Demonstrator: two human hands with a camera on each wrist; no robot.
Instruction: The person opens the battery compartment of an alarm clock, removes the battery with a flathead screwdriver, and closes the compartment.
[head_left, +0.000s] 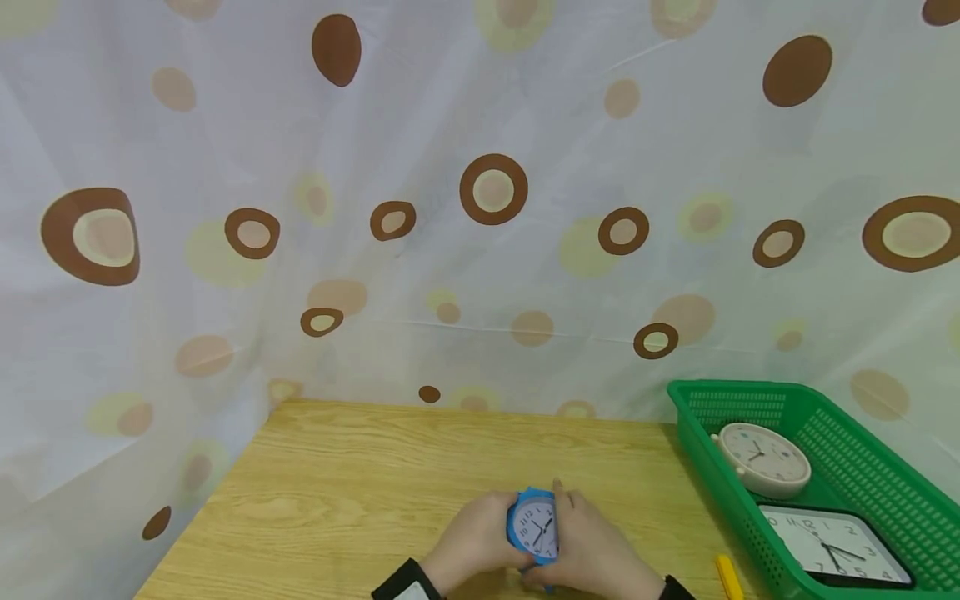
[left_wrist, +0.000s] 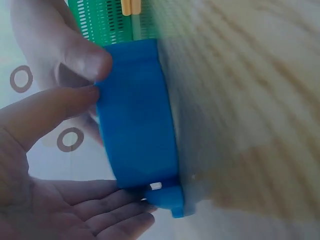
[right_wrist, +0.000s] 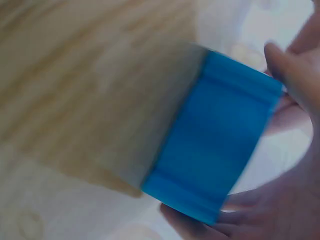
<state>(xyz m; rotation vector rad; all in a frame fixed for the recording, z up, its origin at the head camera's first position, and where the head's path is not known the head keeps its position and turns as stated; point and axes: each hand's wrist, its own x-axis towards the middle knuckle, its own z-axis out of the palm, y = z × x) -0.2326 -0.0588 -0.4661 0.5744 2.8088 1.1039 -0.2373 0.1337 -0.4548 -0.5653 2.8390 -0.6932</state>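
Observation:
A small blue alarm clock (head_left: pixel 536 527) with a pale dial and dark numerals is held between both hands above the wooden table. My left hand (head_left: pixel 482 533) grips its left side. In the left wrist view, the thumb meets the upper edge of the blue casing (left_wrist: pixel 137 115), and the other fingers lie by a small blue foot (left_wrist: pixel 167 197). My right hand (head_left: pixel 583 546) holds the opposite side. Its fingers touch both ends of the casing (right_wrist: pixel 215 135) in the right wrist view. Parts of the dial's right edge are covered by the right hand.
At the right stands a green perforated basket (head_left: pixel 862 437) holding a round cream clock (head_left: pixel 765 458) and a white rectangular clock (head_left: pixel 832 546) with a black frame. A yellow stick-like object (head_left: pixel 728 577) lies beside it on the wooden table (head_left: pixel 337 492). A dotted curtain (head_left: pixel 420 108) hangs behind.

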